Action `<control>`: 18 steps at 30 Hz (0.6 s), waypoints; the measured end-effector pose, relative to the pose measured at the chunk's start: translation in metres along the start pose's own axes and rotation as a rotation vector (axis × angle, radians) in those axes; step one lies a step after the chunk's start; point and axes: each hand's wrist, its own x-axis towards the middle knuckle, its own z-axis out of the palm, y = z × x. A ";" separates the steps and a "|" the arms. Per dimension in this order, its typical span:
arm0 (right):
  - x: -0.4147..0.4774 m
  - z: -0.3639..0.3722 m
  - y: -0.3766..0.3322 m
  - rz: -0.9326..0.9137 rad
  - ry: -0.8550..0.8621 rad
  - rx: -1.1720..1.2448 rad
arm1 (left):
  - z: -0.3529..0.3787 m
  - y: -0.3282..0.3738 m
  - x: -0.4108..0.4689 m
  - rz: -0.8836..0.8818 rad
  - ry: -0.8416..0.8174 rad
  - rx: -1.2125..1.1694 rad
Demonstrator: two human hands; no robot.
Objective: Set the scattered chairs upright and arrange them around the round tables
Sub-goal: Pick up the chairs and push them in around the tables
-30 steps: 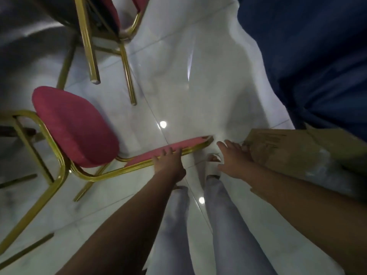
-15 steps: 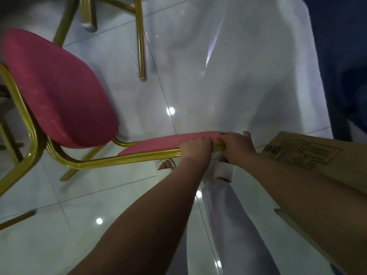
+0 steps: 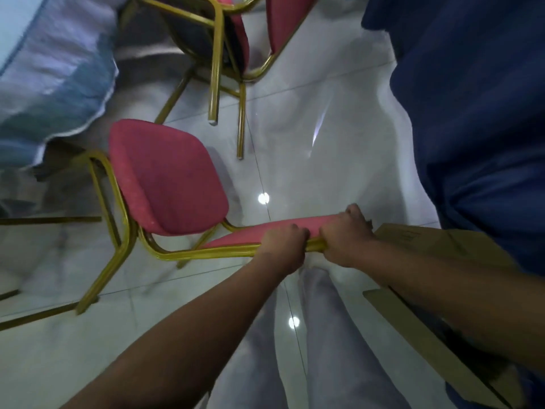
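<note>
Second chair (image 3: 224,39) seen far centre, cardboard box (image 3: 436,246) set near right, blue cloth (image 3: 472,113) draped right, pale cloth (image 3: 53,78) left, glossy white tiled floor (image 3: 309,113), red chair (image 3: 168,178) centre-left, backrest top gripped by left hand (image 3: 283,246) and right hand (image 3: 345,237).

A: Around the near chair (image 3: 168,178)?
B: Second chair (image 3: 218,54) behind it, draped table (image 3: 53,84) to its left, cardboard box (image 3: 418,243) just right.
A: On it?
B: Left hand (image 3: 283,249) and right hand (image 3: 345,240), side by side on its backrest.
</note>
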 end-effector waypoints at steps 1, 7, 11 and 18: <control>-0.019 -0.016 -0.001 -0.045 0.037 -0.027 | -0.009 0.002 -0.018 0.024 0.033 -0.007; -0.100 -0.094 -0.020 -0.289 0.278 0.103 | -0.053 -0.027 -0.142 0.064 0.286 -0.208; -0.135 -0.109 -0.025 -0.223 0.237 0.202 | -0.044 -0.069 -0.235 0.019 0.367 -0.441; -0.149 -0.114 -0.145 -0.187 0.244 0.386 | 0.006 -0.154 -0.362 -0.165 0.506 -0.726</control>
